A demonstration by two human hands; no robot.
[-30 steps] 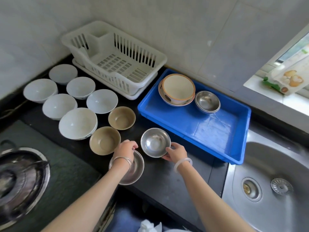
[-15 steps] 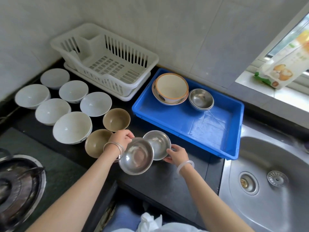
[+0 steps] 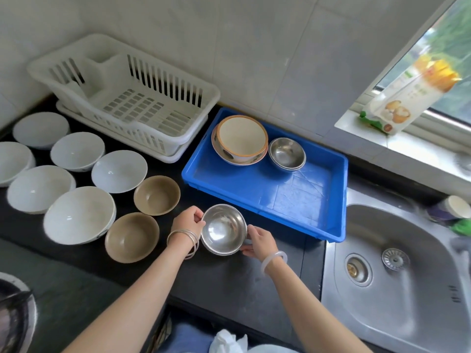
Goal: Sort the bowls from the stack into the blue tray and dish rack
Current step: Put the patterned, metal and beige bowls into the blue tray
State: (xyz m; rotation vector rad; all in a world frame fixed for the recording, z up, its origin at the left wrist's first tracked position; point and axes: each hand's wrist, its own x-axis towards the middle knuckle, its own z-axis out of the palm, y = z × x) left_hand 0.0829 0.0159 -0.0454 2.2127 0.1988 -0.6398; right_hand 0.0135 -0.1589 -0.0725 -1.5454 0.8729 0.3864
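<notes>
a person's left hand (image 3: pixel 190 221) pinched the left rim of a steel bowl (image 3: pixel 223 229) while the right hand (image 3: pixel 258 242) curled round its right side. the bowl was held mouth-up between them at the near part of the dark worktop (image 3: pixel 229 281). whether it rested on the surface or hung just above it could not be told. it sat just near of the blue tray (image 3: pixel 254 189) and outside its wall. bangles ringed the left wrist and a pale bracelet the right.

in the tray's far end, a cream bowl (image 3: pixel 240 135) with an orange rim nested in a patterned one. touching it on the right were stacked steel bowls (image 3: pixel 286 152). the white dish rack (image 3: pixel 142 108) stood to the tray's left against the tiled wall, with no bowl in it.

left of the hands, two brown bowls (image 3: pixel 156 194) stood mouth-up, one nearer than the other. six white bowls (image 3: pixel 79 215) were spread beyond them towards the left edge. a steel sink (image 3: pixel 407 289) lay to the right of the tray, and a printed packet (image 3: pixel 407 95) leaned on the window sill above.
</notes>
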